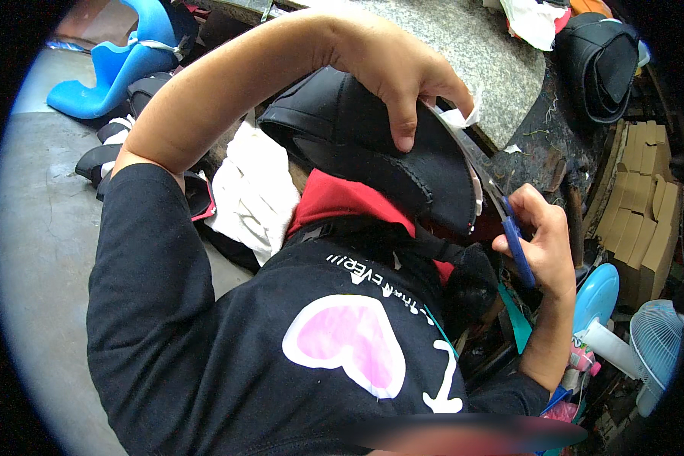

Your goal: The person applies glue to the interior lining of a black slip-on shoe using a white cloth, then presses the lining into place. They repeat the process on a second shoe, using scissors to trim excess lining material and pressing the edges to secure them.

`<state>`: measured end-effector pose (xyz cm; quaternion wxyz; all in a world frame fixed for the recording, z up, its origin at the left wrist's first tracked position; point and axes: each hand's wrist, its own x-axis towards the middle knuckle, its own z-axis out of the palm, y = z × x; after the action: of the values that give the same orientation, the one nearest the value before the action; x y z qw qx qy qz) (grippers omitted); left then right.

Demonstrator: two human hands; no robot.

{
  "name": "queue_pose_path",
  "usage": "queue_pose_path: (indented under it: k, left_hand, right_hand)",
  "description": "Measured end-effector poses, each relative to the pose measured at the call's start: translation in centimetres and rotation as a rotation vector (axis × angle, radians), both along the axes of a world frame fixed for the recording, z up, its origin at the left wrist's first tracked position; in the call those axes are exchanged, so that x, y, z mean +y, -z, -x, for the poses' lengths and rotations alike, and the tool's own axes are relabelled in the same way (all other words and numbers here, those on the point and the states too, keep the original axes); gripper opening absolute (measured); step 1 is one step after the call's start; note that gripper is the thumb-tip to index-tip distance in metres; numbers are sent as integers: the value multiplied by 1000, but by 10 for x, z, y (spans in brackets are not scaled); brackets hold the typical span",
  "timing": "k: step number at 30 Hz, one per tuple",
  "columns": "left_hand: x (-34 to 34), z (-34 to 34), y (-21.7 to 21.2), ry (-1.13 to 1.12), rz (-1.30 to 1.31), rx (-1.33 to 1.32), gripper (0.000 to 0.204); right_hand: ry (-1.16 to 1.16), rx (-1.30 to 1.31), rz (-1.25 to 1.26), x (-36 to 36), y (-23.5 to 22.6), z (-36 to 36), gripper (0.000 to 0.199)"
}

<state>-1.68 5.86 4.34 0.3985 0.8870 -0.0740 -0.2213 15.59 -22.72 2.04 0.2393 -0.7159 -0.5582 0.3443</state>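
Note:
My left hand point(391, 61) grips a black stitched piece point(349, 125) that looks like leather, thumb pressed on its outer face and fingers over the far edge. A thin white strip of lining point(463, 118) stands out along that edge by my fingertips. My right hand point(547, 239) is closed round the blue handles of a pair of scissors point(517, 243). Their blades point up along the piece's right-hand edge, close against it; whether they are parted is hard to make out. Red cloth point(346, 201) lies under the piece, across my lap.
A speckled stone slab point(501, 68) lies ahead, with more black stitched pieces point(600, 64) at its right. Stacked tan cardboard point(638, 213) and a blue-and-white fan point(653, 342) stand at right. White cloth point(254, 190) and a blue moulded object point(121, 68) are at left.

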Motion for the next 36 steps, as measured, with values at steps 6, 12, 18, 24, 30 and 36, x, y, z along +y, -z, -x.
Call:
queue_pose_path:
  k: [6,12,18,24,30,36]
  left_hand:
    - [-3,7,12,-37,234,-143,83]
    - [-7,6,21,-128,162,-86,107]
    - [-4,-11,26,-534,906,-87,81]
    - [4,-94,71,-1141,456,-792,74]
    - [-13,-79,91,-1043,-168,-1086,66]
    - [-97,-25,70,-589,-219,-924,63]
  right_hand:
    - [29,252,-21,-3,10,0,41]
    - [146,397,55,-8,23,-5,35]
    - [356,553,-410,1,38,-21,79]
    - [494,488,-668,40,41,-47,41]
    - [663,339,-522,53,69,-52,25]
    - [679,428,-716,58,92,-49,8]
